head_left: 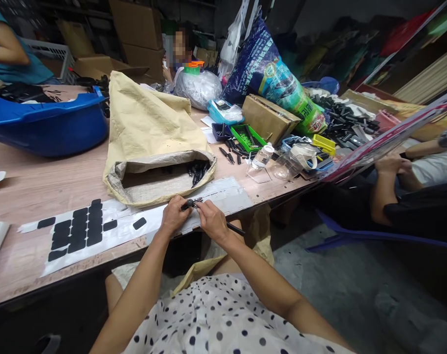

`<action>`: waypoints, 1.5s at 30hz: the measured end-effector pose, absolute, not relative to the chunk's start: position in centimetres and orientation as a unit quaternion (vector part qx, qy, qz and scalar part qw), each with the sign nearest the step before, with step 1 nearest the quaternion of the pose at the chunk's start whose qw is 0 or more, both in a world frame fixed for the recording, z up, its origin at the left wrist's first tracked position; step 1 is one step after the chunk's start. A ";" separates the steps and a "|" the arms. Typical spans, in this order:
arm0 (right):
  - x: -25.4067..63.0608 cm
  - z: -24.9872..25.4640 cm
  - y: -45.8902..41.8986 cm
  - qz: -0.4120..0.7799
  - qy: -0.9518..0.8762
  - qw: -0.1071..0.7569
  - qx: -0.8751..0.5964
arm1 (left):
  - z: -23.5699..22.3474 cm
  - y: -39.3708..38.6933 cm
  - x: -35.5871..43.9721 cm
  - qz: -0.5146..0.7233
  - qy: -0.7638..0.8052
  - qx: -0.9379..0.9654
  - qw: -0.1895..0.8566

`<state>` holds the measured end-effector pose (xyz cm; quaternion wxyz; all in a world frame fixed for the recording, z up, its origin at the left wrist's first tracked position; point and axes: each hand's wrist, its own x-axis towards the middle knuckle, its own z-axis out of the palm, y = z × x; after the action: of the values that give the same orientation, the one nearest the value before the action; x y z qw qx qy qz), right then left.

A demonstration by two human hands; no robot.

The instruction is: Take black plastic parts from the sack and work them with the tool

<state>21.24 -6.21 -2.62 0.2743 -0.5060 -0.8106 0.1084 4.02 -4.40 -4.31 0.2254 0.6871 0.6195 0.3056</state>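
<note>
My left hand (175,214) and my right hand (211,220) meet at the table's front edge, both pinched on a small black part (191,202) with a rounded end. A thin black stick (235,229) pokes out from under my right hand. Just behind them an open tan sack (149,132) lies on its side with several black pieces (198,172) inside its mouth. A white backing sheet (123,227) with several black rounded pads (79,228) lies to the left of my left hand.
A blue tub (46,123) stands at the back left. A cardboard box (269,118), a green tray (247,137), clear plastic bottles (262,158) and a printed bag (275,73) crowd the right end. Other people sit at the right, the far back and the top left.
</note>
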 end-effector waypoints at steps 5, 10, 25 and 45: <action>22.8 -2.9 -4.4 0.089 -0.781 0.280 -0.551 | -4.0 -4.4 4.1 0.294 0.629 0.681 0.230; 26.5 -2.5 0.9 0.060 -0.704 0.230 -0.669 | -3.7 -4.6 4.4 0.272 0.644 0.680 0.222; 27.3 -3.2 4.4 0.027 -0.667 0.141 -0.731 | -4.7 -11.4 4.7 0.463 0.436 0.770 0.050; 30.8 -1.3 4.9 0.051 -0.687 0.239 -0.684 | -9.1 -18.2 4.7 -0.109 0.525 0.694 0.480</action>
<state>30.76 4.93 -1.33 0.2393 -0.6843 -0.6870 0.0507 4.72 -18.21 -9.14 0.4803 0.6942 0.5249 -0.1093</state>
